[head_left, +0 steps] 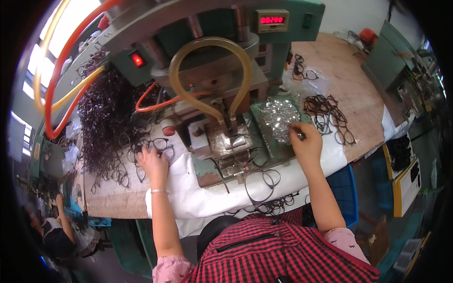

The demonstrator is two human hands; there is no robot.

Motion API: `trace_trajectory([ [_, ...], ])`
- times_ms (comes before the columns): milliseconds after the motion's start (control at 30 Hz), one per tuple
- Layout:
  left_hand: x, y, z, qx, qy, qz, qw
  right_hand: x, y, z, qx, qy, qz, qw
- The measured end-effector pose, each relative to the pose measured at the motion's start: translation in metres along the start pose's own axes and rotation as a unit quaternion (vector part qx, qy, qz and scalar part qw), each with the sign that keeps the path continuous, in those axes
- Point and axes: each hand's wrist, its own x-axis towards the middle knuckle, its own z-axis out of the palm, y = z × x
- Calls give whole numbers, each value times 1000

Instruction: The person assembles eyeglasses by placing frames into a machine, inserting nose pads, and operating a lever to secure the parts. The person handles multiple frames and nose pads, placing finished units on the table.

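Checked apron cloth (255,252) sits nearest. Left on the desk (113,200), the left hand (154,165) spreads its fingers at thin glasses frames (160,139). The right hand (306,143) bunches its fingers beside shiny bits (277,115); nobody can tell if it holds one. Frames look light and bendy, best pinched by the middle.

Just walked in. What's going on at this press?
Someone's working at the press. Their left hand is among dark glasses frames. Their right hand is at the small shiny pieces, fingers drawn together; whether it holds one is unclear. Another frame juts out at the press front.
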Motion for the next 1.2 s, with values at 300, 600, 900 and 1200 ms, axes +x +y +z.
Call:
trace_trajectory([
  [300, 14, 57, -58, -279, 149, -84, 945, 21, -86, -11, 216, -130, -54, 966],
  [600, 2, 128, -158, -772, 159, 43, 614, 14, -108, 32, 407, -172, 39, 896],
  [900, 18, 155, -202, -665, 209, 162, 698, -3, -123, 20, 465, -175, 91, 863],
  [1200, -14, 192, -172, -386, 157, 537, 733, 11, 16, 8, -193, -6, -142, 971],
])
